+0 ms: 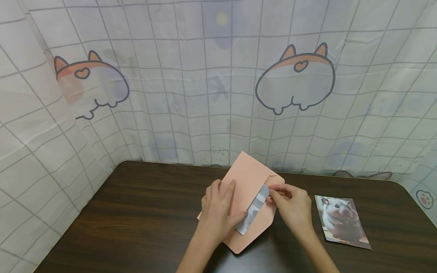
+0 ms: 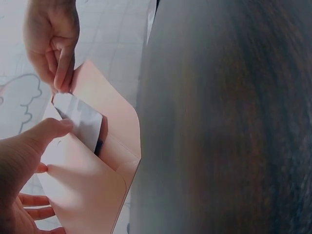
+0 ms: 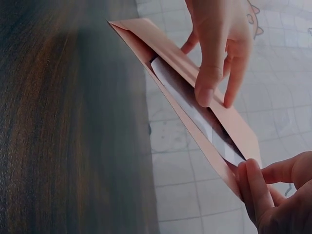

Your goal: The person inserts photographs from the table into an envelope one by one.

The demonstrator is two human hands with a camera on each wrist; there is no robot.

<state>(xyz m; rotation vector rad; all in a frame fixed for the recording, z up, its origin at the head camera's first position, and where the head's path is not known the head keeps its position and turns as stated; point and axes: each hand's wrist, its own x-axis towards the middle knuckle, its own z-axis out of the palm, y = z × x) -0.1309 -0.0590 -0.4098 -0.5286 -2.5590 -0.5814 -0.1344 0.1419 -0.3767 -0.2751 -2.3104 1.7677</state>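
Note:
A pink envelope (image 1: pixel 246 167) is tilted diagonally over the dark table, its flap unfolded to the right. A grey-and-white photo (image 1: pixel 257 204) sits partly inside, one long strip showing at the mouth. My left hand (image 1: pixel 216 214) grips the envelope, fingers around its lower-left edge and thumb by the photo at the mouth. With its thumb and fingers, my right hand (image 1: pixel 290 203) pinches the photo's upper end beside the flap. In the right wrist view, those fingertips (image 3: pixel 251 170) are right at the photo's corner, near the envelope's end.
A hamster picture (image 1: pixel 343 222) lies face up on the wooden table (image 1: pixel 136 212), right of my right hand. Behind the table's far edge hangs a white grid-patterned curtain (image 1: pixel 191 94) with cartoon animals.

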